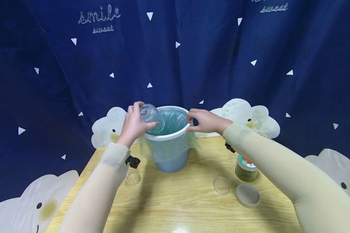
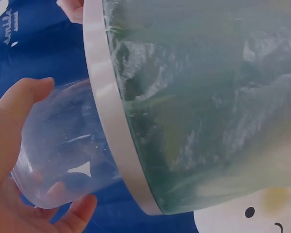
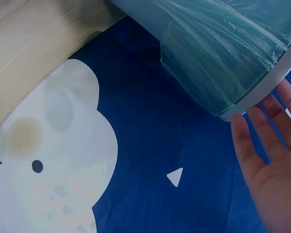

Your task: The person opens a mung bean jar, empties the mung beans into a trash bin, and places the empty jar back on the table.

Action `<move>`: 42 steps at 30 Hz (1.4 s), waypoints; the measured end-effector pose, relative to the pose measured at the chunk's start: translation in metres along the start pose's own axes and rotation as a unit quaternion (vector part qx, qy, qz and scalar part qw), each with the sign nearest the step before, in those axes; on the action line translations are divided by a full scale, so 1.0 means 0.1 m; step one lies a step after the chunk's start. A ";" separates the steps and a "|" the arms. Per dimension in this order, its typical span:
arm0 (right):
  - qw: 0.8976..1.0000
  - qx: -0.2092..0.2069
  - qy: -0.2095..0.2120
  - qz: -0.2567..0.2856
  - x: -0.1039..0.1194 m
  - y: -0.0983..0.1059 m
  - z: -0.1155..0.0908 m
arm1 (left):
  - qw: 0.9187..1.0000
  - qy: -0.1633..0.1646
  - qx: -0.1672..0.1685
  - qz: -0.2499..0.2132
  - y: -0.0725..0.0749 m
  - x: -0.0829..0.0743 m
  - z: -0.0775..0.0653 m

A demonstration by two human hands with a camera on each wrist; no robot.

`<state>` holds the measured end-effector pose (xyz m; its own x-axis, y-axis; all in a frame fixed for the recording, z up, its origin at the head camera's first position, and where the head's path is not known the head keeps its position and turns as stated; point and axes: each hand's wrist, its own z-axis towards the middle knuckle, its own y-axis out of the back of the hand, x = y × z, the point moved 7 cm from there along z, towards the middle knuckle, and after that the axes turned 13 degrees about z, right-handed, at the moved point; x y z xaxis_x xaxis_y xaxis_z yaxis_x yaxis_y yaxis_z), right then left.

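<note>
- While my left hand (image 1: 134, 124) holds the clear jar (image 1: 148, 113), my right hand (image 1: 205, 120) is at the bin (image 1: 172, 165), well in toward the table's far edge.
- My left grip is curled round the jar, thumb on one side and fingers on the other.
- The jar is tilted, its mouth turned down into the bin at the left of the rim (image 1: 160, 138); whether it touches the rim I cannot tell.
- My right grip is narrow, holding the bin's rim on its right side between fingers and thumb.
- The bin stands upright, lined with a thin green bag (image 1: 166, 150) that folds over the rim and hangs down outside.
- On the table (image 1: 175, 200), a small clear cup (image 1: 133, 178) sits toward the left edge, partly behind my left wrist.
- Toward the right edge is a tub (image 1: 246, 174) with a coloured label, partly hidden by my right sleeve (image 1: 280, 168).
- Nearer the front edge than the tub lie a clear disc (image 1: 221, 185) and, just beside it, a grey lid (image 1: 247, 195).
- Beyond the far edge hangs a blue curtain (image 1: 163, 48) with white triangles and clouds.
</note>
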<state>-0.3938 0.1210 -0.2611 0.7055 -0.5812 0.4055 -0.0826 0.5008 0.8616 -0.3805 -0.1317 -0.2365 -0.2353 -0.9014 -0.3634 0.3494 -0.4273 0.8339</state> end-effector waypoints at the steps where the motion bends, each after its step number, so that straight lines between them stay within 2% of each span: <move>1: 1.000 0.000 -0.001 0.001 0.00 0.00 0.00 | 1.000 0.003 -0.003 -0.004 0.00 0.01 -0.01; 10: 1.000 0.001 0.000 0.000 -0.01 -0.01 -0.01 | 0.998 0.025 -0.035 -0.036 0.04 0.11 -0.06; 15: 1.000 0.001 -0.011 0.005 -0.02 0.00 -0.01 | 0.993 0.050 -0.054 -0.097 0.04 0.20 -0.09; 19: 1.000 0.003 -0.018 0.006 -0.03 -0.01 0.00 | 0.982 0.080 -0.051 -0.163 0.01 0.28 -0.12; 22: 1.000 0.002 -0.018 0.009 -0.03 -0.02 -0.01 | 0.969 0.103 -0.045 -0.221 -0.03 0.32 -0.16; 25: 1.000 0.000 -0.016 0.014 -0.03 -0.02 -0.01 | 0.951 0.122 -0.043 -0.280 -0.06 0.35 -0.20; 30: 1.000 -0.004 -0.017 0.015 -0.04 -0.03 -0.01 | 0.924 0.131 -0.056 -0.354 -0.10 0.35 -0.25; 40: 1.000 -0.010 -0.012 0.018 -0.04 -0.03 -0.02 | 0.860 0.116 -0.093 -0.488 -0.18 0.30 -0.45; 42: 1.000 -0.013 -0.008 0.017 -0.04 -0.03 -0.03 | 0.840 0.116 -0.095 -0.521 -0.21 0.28 -0.50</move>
<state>-0.3942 0.1236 -0.2657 0.6907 -0.5738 0.4402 -0.0890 0.5366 0.8391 -0.3495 -0.1514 -0.2851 -0.3280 -0.0105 -0.9446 0.2062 -0.9766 -0.0608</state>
